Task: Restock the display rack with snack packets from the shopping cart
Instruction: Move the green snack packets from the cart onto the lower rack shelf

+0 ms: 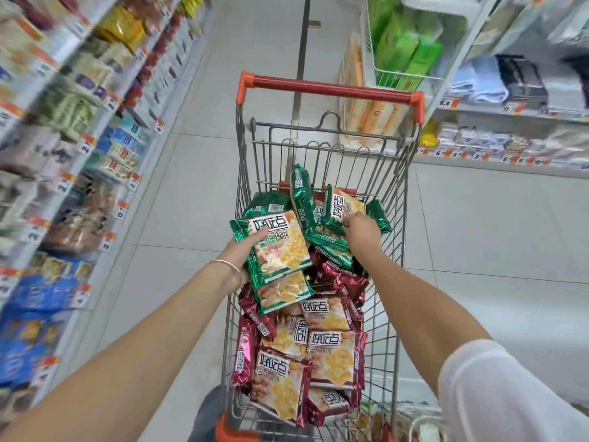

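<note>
From the head camera, a grey wire shopping cart point(396, 218) with a red plastic handle point(331, 89) stood in the aisle, lengthways ahead of the person. It was loaded with flat foil snack packets sorted roughly by colour. The maroon-edged packets point(318, 352) were heaped at the near end and the green-edged packets point(306, 199) at the far end, some of these propped on edge against the wire.

The left hand point(245, 250), a thin bracelet point(228, 264) at its wrist, held a small fanned stack of green-edged packets point(280, 253) above the cart. The thumb lay across the top packet and the fingers were hidden beneath. Gathering several in one hand probably saved trips to the shelf.

The right hand point(363, 231), on an arm in a white sleeve point(510, 393), reached to the far end. Its fingertips rested on a tilted green-edged packet point(342, 204) that leaned on its neighbours. The back of the hand hid the underside, so I could not tell whether a pinch had closed. I judged this packet was meant for the stack.

The white display rack point(105, 173) of snacks with orange price tags ran along the left, blurred, within easy reach of the left arm.
</note>
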Action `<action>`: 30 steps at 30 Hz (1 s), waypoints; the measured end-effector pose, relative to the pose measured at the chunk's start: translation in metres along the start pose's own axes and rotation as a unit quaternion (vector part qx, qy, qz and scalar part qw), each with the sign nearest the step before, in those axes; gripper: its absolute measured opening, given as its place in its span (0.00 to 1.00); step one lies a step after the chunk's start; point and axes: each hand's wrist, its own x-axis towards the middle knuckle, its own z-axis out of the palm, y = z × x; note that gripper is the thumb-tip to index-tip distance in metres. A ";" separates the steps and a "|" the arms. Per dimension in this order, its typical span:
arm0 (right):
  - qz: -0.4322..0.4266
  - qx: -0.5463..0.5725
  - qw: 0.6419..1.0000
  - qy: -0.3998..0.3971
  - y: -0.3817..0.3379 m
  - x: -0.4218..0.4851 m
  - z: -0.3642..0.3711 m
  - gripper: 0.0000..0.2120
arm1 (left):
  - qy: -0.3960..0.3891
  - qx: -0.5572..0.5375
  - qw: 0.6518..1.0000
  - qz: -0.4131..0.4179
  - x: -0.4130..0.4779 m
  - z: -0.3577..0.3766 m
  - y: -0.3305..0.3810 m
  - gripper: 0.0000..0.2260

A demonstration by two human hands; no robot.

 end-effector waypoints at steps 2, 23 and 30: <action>-0.003 -0.006 1.000 -0.015 0.005 0.000 -0.005 0.06 | 0.004 -0.011 1.000 0.001 0.042 -0.010 -0.018 0.56; -0.220 0.224 0.925 0.215 -0.071 -0.135 -0.086 0.11 | 0.001 0.055 0.995 0.079 -0.090 0.088 -0.002 0.69; -0.127 0.349 0.925 0.083 -0.061 -0.137 -0.120 0.20 | -0.037 0.029 0.999 0.019 -0.038 0.066 -0.013 0.53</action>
